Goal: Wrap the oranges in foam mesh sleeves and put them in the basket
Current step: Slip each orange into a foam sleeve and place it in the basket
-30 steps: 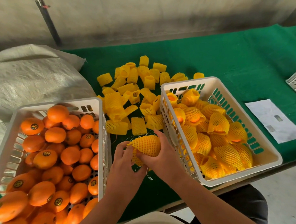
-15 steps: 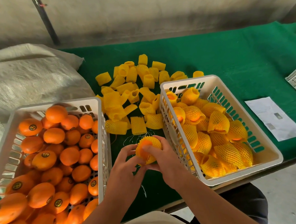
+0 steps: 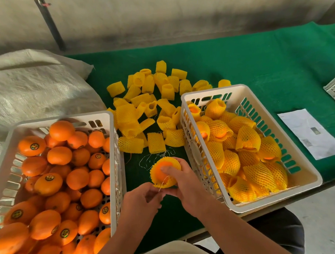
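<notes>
Yellow foam mesh [image 3: 174, 163] hugs the orange [image 3: 162, 173] I hold between the two baskets, just above the green cloth [image 3: 259, 73]. My right hand [image 3: 183, 186] curls round its side, thumb pressing the bare top. My left hand [image 3: 141, 202] pinches a loose thread [image 3: 163, 181] trailing off it. The sleeve seems soft and springy, the fruit firm and fairly weighty, so I judge a grip round the middle is safest. Spare sleeves [image 3: 144, 110] lie beyond; the right basket [image 3: 301, 188] of wrapped fruit sits beside, the bare oranges' basket [image 3: 110, 117] on my left.

Green-clothed table [image 3: 260, 59] under two white baskets [image 3: 305, 181], loose foam sleeves [image 3: 156, 142], a paper sheet [image 3: 310, 132].
</notes>
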`<action>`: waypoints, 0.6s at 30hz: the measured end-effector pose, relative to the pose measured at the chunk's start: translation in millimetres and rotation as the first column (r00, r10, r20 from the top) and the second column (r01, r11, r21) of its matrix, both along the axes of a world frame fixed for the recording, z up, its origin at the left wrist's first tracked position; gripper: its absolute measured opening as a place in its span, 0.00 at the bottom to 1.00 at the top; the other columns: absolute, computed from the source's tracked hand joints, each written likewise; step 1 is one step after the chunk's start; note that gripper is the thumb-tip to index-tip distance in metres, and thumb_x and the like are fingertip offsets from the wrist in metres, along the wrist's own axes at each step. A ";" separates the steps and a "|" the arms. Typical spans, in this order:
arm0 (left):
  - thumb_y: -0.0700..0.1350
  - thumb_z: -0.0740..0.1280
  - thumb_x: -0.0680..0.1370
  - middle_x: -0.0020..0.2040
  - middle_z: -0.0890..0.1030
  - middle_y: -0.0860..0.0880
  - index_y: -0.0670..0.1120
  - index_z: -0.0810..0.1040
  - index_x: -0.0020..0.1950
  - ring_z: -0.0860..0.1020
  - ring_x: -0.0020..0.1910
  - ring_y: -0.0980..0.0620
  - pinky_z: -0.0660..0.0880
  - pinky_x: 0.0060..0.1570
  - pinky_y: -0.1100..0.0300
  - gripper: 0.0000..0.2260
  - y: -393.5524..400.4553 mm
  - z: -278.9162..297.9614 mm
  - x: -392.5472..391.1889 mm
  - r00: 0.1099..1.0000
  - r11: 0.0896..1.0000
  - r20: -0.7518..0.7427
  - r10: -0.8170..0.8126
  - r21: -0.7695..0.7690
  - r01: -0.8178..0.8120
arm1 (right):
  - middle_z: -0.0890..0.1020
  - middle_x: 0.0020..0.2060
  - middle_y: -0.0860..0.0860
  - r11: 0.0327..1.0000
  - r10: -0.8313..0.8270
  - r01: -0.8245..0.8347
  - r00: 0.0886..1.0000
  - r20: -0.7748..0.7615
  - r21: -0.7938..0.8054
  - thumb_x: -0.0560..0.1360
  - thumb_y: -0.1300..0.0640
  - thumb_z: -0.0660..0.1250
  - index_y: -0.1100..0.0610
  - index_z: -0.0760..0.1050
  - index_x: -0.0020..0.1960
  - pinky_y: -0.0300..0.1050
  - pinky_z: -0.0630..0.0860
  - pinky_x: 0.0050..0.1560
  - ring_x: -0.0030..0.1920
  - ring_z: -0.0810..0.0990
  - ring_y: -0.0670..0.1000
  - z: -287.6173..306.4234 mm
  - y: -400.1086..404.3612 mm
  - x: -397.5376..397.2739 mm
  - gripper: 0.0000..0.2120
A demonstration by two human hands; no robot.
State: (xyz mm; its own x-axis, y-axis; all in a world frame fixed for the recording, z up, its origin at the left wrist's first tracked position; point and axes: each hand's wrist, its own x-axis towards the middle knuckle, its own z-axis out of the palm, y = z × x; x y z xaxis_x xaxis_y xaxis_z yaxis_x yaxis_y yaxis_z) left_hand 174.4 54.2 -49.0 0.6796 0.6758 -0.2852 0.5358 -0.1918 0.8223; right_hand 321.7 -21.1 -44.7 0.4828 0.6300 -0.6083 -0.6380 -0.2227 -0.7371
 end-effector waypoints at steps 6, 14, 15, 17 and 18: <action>0.53 0.70 0.81 0.40 0.81 0.56 0.58 0.78 0.45 0.80 0.41 0.58 0.77 0.44 0.66 0.06 13.0 -2.4 -10.3 0.908 0.960 -0.382 -0.174 0.141 0.243 | 0.72 0.65 0.54 0.998 -0.056 0.056 0.997 -0.052 0.001 0.66 0.43 0.80 0.42 0.72 0.69 0.57 0.85 0.50 0.63 0.77 0.62 -0.6 -3.9 11.5 0.34; 0.46 0.68 0.83 0.65 0.78 0.51 0.51 0.68 0.75 0.78 0.63 0.53 0.75 0.63 0.59 0.21 9.3 -5.9 12.2 0.746 0.892 -0.606 -0.275 0.130 0.434 | 0.73 0.63 0.46 0.997 -0.044 0.054 0.982 0.184 -0.048 0.73 0.51 0.78 0.36 0.73 0.64 0.51 0.86 0.49 0.60 0.78 0.55 -2.5 -6.1 16.0 0.24; 0.47 0.67 0.84 0.68 0.77 0.51 0.51 0.65 0.78 0.77 0.66 0.53 0.74 0.65 0.59 0.24 10.2 -5.1 9.6 0.767 0.893 -0.587 -0.258 0.157 0.421 | 0.74 0.62 0.45 0.998 -0.049 0.058 0.974 0.222 -0.035 0.73 0.51 0.78 0.35 0.73 0.63 0.49 0.86 0.48 0.60 0.78 0.54 -1.2 -6.8 16.4 0.24; 0.50 0.66 0.84 0.67 0.77 0.54 0.53 0.64 0.80 0.77 0.64 0.56 0.75 0.63 0.62 0.24 13.6 -2.8 3.5 0.819 0.894 -0.524 -0.235 0.214 0.393 | 0.73 0.62 0.43 0.998 -0.060 0.066 0.957 0.284 -0.010 0.73 0.50 0.79 0.32 0.74 0.63 0.47 0.85 0.47 0.60 0.77 0.52 3.1 -8.4 19.3 0.25; 0.52 0.65 0.84 0.64 0.78 0.56 0.54 0.66 0.78 0.77 0.59 0.59 0.74 0.60 0.66 0.23 16.1 -2.2 0.1 0.856 0.892 -0.465 -0.226 0.255 0.374 | 0.72 0.62 0.41 0.998 -0.067 0.070 0.949 0.309 0.004 0.73 0.50 0.79 0.31 0.74 0.64 0.48 0.86 0.48 0.61 0.77 0.53 6.1 -9.1 22.1 0.26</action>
State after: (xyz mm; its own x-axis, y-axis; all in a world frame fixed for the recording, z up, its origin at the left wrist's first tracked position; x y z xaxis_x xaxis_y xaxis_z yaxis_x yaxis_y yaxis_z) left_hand 174.5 70.3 -51.2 0.7327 0.5609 -0.3854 0.6805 -0.6142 0.3996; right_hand 343.8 -30.1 -38.7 0.6894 0.5853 -0.4268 -0.3935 -0.1920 -0.8990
